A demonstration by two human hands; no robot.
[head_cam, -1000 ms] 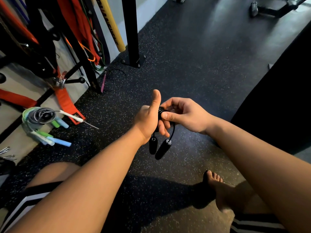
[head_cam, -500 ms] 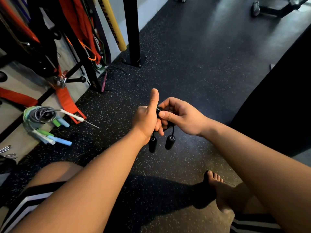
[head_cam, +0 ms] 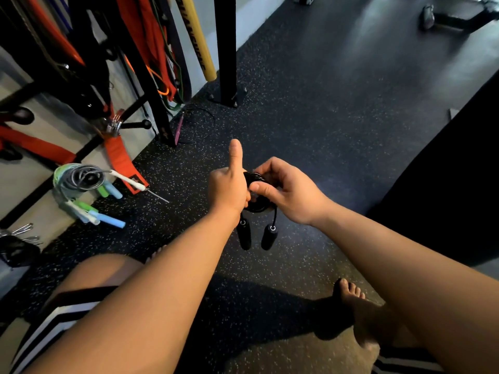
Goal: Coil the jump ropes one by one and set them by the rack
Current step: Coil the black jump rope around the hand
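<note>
A black jump rope [head_cam: 256,209] is wound into a tight coil held in front of me above the floor. My left hand [head_cam: 228,186] grips the coil with its fingers curled and its thumb pointing up. My right hand [head_cam: 286,190] pinches the coil from the right side. The rope's two black handles [head_cam: 267,237] dangle side by side below my hands. Several coiled ropes [head_cam: 78,182] with blue, green and white handles lie on the floor at the left by the rack [head_cam: 151,85].
Red straps, bands and a yellow bar hang on the rack at the upper left. A black upright post [head_cam: 225,49] is bolted to the floor ahead. A thin pink-handled rope [head_cam: 179,128] lies by the rack's foot. My knee and bare foot [head_cam: 351,300] are below.
The right handle has swung in and now hangs level beside the left one. My right hand has shifted a little on the coil; both hands stay in the same place.
</note>
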